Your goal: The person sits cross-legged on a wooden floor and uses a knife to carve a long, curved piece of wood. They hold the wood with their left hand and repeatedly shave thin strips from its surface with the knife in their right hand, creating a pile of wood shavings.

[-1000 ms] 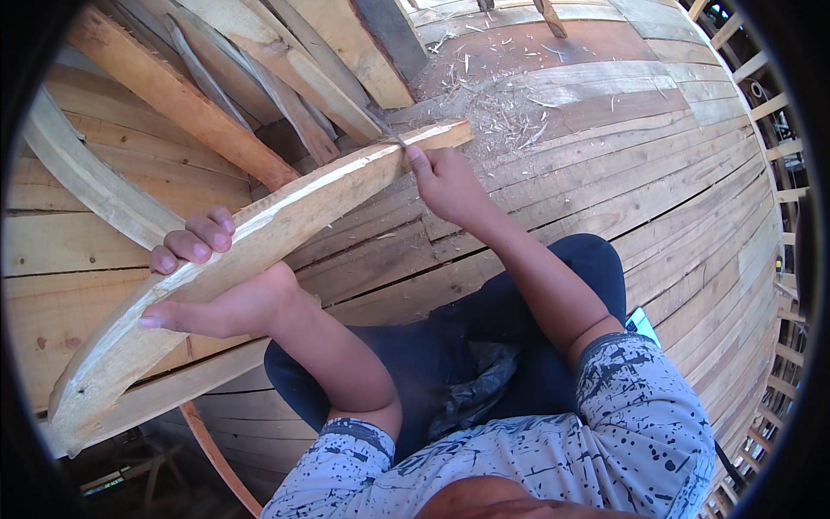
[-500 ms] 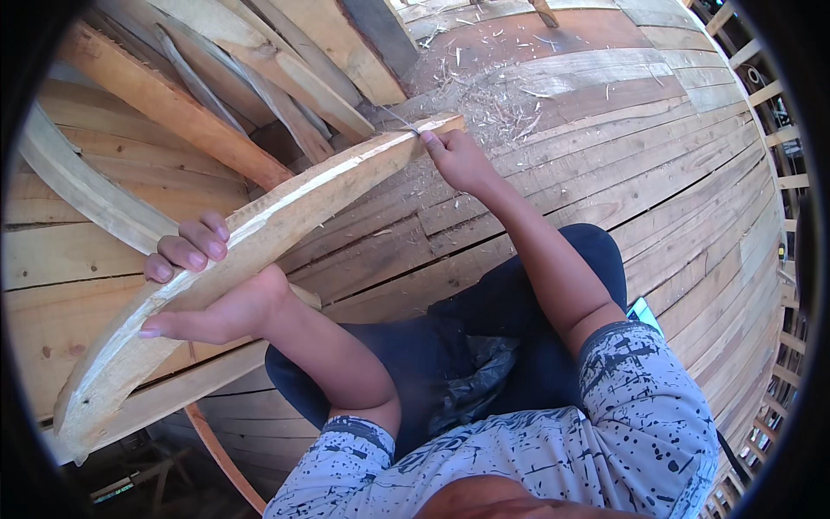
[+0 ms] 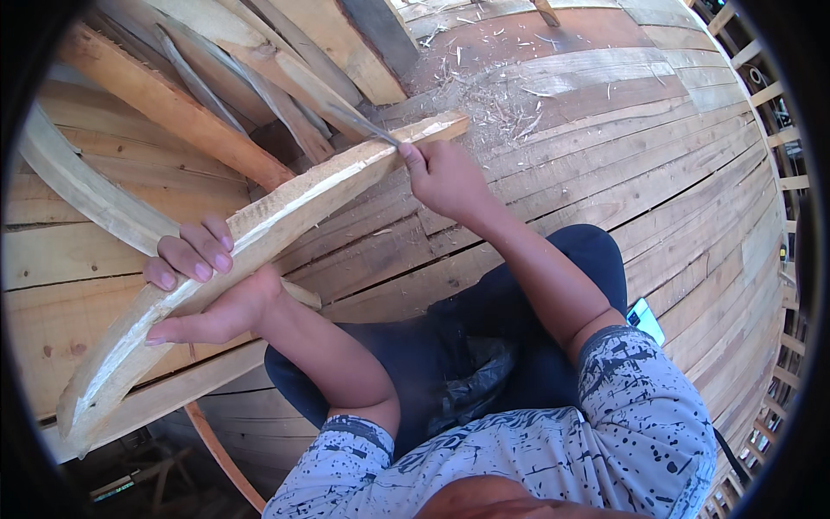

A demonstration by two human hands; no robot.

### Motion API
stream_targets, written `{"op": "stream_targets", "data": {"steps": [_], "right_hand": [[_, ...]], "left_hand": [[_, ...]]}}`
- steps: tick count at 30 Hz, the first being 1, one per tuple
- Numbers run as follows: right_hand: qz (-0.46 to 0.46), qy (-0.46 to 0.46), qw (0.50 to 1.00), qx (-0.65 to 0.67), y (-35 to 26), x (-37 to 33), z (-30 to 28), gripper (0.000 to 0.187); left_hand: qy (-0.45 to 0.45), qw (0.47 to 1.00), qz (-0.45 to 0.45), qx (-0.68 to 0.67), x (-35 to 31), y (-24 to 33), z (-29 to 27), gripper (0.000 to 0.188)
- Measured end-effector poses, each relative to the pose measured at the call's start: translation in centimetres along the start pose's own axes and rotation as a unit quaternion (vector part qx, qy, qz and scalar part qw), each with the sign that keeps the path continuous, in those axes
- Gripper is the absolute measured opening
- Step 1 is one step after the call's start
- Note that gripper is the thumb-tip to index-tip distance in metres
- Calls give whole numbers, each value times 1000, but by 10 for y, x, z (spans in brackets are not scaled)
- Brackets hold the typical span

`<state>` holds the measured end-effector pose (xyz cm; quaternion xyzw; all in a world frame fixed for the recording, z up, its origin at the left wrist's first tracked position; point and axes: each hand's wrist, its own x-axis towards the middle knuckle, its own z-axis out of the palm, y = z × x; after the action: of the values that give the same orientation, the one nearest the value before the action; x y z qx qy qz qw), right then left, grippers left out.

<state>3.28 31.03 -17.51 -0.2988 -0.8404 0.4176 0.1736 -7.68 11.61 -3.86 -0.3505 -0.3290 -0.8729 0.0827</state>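
Note:
A long, curved timber (image 3: 294, 212) slants from the lower left up to the upper middle, with a pale, freshly cut strip along its edge. My left hand (image 3: 212, 285) is wrapped round its lower part, fingers over the far side and thumb on the near face. Closed in a fist near the timber's upper end, my right hand (image 3: 443, 176) grips a long thin metal blade (image 3: 367, 127). The blade lies across the timber's edge and points to the upper left. Its handle is hidden in my fist.
Several rough boards and an orange-brown beam (image 3: 173, 104) lean at the upper left. Wood shavings (image 3: 510, 112) are scattered over the curved plank floor (image 3: 562, 182). A light-coloured phone (image 3: 645, 322) lies beside my right leg. Another curved timber (image 3: 95, 186) is at the left.
My right hand and the blade have slid left and slightly down along the timber's edge. The timber has tilted slightly in my left hand. More of the phone shows.

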Motion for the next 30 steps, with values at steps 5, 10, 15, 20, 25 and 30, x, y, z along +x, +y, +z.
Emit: {"op": "stream_targets", "data": {"steps": [5, 10, 15, 20, 25, 30], "right_hand": [[105, -66, 991, 47, 10, 12, -10, 50], [-1, -23, 999, 24, -4, 3, -3, 51], [80, 11, 997, 12, 8, 11, 2, 50], [39, -17, 999, 16, 6, 8, -4, 51], [92, -7, 996, -19, -5, 10, -4, 50], [10, 37, 997, -63, 12, 15, -3, 45]], "left_hand": [[11, 1000, 3, 12, 3, -4, 4, 62], [11, 1000, 5, 19, 2, -2, 8, 62], [22, 1000, 0, 19, 1, -3, 10, 63], [8, 1000, -7, 13, 2, 0, 5, 64], [6, 1000, -10, 4, 4, -2, 0, 63], [31, 999, -14, 16, 4, -2, 0, 62]]}}
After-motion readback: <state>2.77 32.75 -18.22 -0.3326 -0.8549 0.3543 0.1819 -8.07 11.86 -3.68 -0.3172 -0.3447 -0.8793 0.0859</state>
